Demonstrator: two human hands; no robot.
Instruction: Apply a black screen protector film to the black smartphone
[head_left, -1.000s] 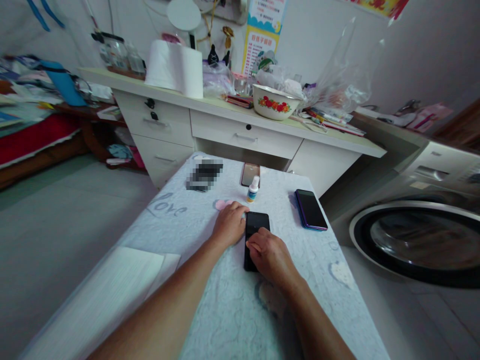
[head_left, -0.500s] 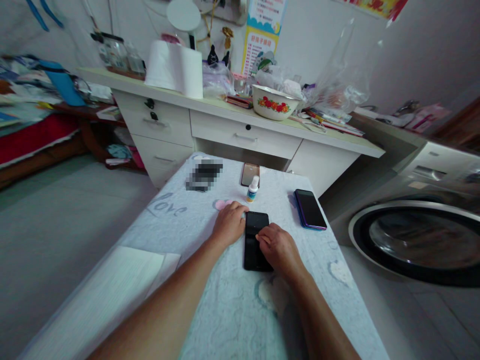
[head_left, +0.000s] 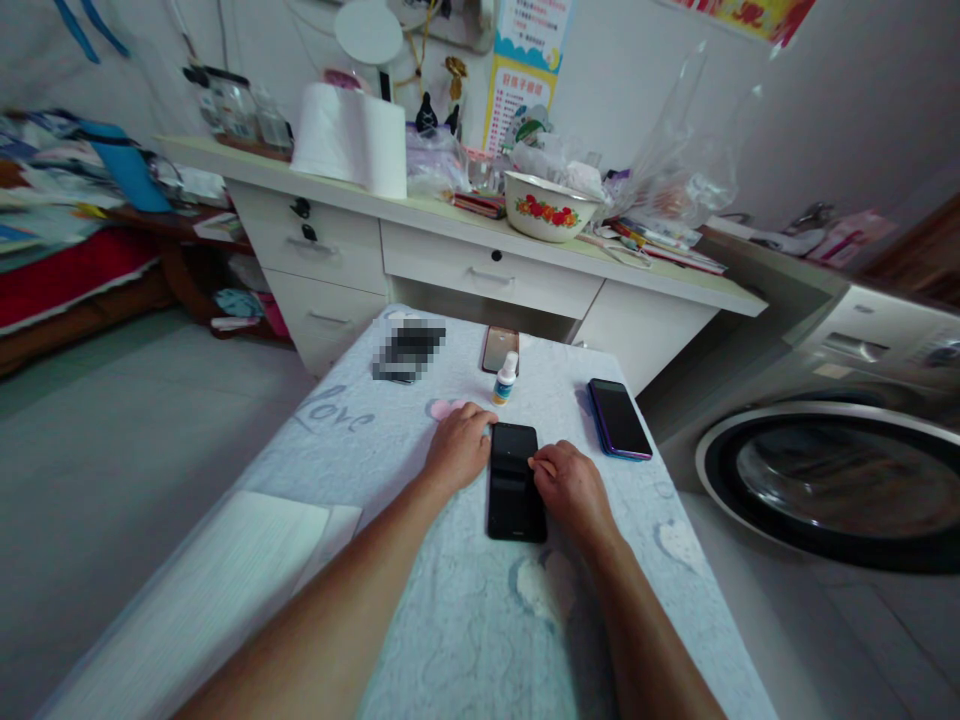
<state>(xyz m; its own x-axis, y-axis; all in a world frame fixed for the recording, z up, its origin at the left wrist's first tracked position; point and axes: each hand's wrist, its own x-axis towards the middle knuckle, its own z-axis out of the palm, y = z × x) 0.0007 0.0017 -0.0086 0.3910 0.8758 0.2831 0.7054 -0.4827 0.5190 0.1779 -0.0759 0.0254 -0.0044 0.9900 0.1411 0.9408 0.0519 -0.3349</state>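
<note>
A black smartphone (head_left: 516, 500) lies face up on the cloth-covered table, with faint reflections on its dark screen. My left hand (head_left: 459, 445) holds it at the upper left edge, fingers curled against the side and top corner. Over the right edge of the screen, my right hand (head_left: 571, 485) is closed in a pinch; whatever its fingertips hold, if anything, is too small to make out. Just beyond the phone stands a small white spray bottle (head_left: 505, 380) with a blue and yellow label. Behind the bottle lies a phone case (head_left: 500, 348).
Another phone (head_left: 621, 418) lies at the table's right side, and a pixelated dark item (head_left: 409, 350) at its far left. White folded sheets (head_left: 225, 580) rest near the left edge. A cabinet (head_left: 495, 265) stands beyond, a washing machine (head_left: 840, 400) to the right.
My right hand has slid right and slightly away from me, from the middle of the screen to its right edge, uncovering more of the phone. My left hand has stayed put.
</note>
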